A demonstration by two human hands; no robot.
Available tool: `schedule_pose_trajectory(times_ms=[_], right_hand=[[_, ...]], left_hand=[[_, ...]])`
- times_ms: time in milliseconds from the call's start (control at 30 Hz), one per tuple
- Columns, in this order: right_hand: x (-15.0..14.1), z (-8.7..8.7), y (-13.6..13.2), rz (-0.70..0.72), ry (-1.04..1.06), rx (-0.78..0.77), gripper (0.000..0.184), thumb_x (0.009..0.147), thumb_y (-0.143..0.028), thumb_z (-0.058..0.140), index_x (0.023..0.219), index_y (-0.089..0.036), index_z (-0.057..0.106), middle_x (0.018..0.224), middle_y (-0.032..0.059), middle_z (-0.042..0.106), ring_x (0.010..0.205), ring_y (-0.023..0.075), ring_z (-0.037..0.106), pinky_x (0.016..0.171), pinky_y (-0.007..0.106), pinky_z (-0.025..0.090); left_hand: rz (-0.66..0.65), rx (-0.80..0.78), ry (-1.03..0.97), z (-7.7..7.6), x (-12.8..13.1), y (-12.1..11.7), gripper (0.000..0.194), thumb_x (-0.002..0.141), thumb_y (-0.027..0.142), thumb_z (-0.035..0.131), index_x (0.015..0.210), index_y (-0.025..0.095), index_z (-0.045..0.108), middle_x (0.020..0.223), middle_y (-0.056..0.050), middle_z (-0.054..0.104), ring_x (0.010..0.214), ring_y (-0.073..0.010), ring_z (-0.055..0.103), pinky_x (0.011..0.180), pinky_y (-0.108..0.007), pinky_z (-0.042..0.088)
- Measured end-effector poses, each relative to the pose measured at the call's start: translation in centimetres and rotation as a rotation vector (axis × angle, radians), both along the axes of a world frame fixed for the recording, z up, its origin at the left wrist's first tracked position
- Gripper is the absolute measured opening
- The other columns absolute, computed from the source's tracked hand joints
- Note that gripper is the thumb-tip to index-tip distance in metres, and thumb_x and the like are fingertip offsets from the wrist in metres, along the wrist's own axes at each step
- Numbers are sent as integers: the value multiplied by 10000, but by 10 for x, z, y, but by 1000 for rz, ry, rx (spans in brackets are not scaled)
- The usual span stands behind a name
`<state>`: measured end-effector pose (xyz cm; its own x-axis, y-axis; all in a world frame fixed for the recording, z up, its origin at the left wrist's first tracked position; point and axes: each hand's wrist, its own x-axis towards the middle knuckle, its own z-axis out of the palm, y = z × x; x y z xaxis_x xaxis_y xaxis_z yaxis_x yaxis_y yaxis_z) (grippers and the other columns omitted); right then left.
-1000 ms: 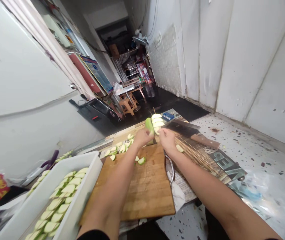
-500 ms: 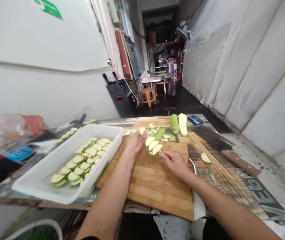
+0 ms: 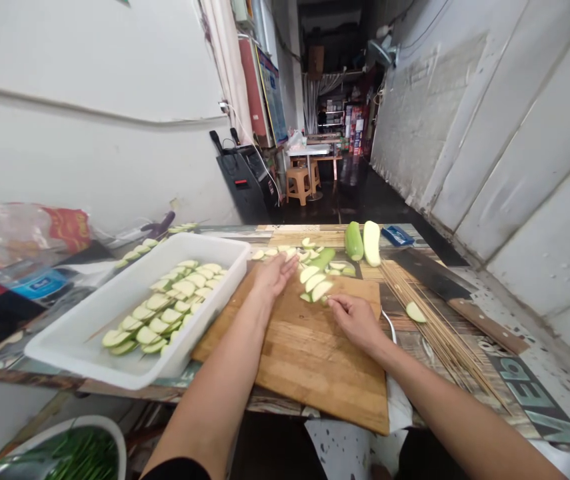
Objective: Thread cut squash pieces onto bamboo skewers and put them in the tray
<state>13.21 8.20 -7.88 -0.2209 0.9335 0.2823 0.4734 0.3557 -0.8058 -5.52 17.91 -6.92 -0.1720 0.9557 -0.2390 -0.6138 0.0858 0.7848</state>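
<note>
Squash slices (image 3: 321,290) form a short row over the far part of a wooden cutting board (image 3: 325,360). At the row's near end, the right hand (image 3: 355,321) has thumb and finger pinched together; what lies between them is too small to tell. The left hand (image 3: 275,275) is open, fingers extended, beside the row. Left of the board, a white tub (image 3: 57,347) holds more slices (image 3: 157,323). Beyond stand two squash pieces (image 3: 354,241), then, farther off, brown stools (image 3: 298,185).

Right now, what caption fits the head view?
Left hand open, right hand at green-edged slices above a wooden board, white tray alongside.
</note>
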Motion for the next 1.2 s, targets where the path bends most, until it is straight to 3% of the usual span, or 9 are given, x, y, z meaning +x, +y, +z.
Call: schedule_pose_trajectory(times_ms=[300,1200], right_hand=[[0,-5,2,20,2,-4,252,818,-233,437,768,-171,676,799,45,690,721,175,603,664,246,419],[0,-3,2,25,-11,-9,290,827,-262,413,686,-175,651,683,21,663,640,167,583,596,239,400]], left_hand=[[-6,-64,22,1,2,1,47,786,59,526,803,99,543,856,-121,657,828,-201,649,723,-304,540],[-8,-30,13,0,3,1,67,758,35,560,795,85,536,831,-127,657,814,-212,654,758,-330,533]])
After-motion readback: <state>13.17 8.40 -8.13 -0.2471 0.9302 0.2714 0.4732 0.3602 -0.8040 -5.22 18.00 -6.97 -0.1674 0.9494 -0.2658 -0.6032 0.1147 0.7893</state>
